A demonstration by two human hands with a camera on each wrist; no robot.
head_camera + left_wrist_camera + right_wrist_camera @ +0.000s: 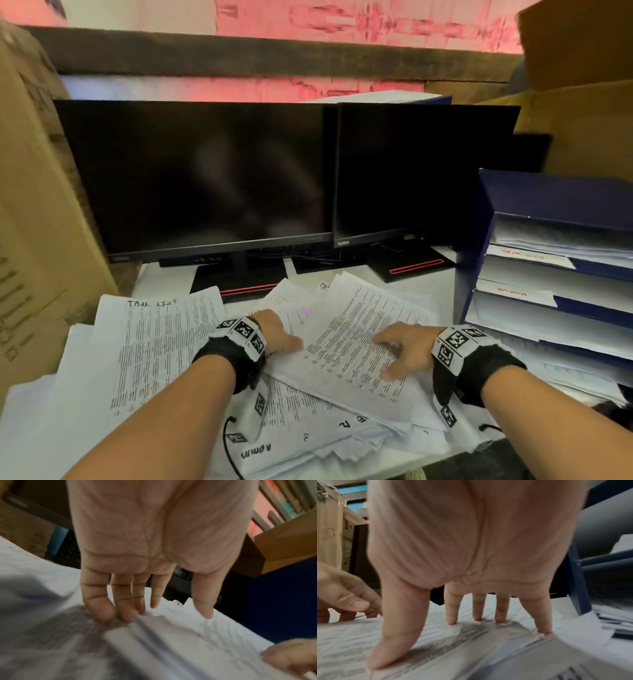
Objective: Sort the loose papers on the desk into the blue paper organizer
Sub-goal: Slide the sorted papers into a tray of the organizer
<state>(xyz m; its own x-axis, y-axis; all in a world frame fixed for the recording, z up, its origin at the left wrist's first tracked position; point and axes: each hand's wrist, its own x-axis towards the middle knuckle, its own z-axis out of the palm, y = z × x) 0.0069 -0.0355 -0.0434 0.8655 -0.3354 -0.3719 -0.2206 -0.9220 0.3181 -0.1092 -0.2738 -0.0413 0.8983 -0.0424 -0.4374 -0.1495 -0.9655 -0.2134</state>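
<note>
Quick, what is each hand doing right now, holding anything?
Left hand: open, fingertips touching the loose papers, nothing gripped.
Right hand: open, fingers spread, pressing on the top sheet.

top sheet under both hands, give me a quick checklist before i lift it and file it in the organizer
1. Right hand on the top sheet: ok, spread fingers press flat on it.
2. Left hand at the sheet's left edge: ok, fingers touch it.
3. Sheet actually gripped: not ok, neither hand pinches it yet.
4. Only one sheet will come up: cannot tell, the pile beneath is loose and overlapping.
5. Sheet's category heading read: cannot tell, print is blurred.
6. Organizer within reach, shelves with room: ok, it stands just right of the pile, gaps above the filed papers.
</note>
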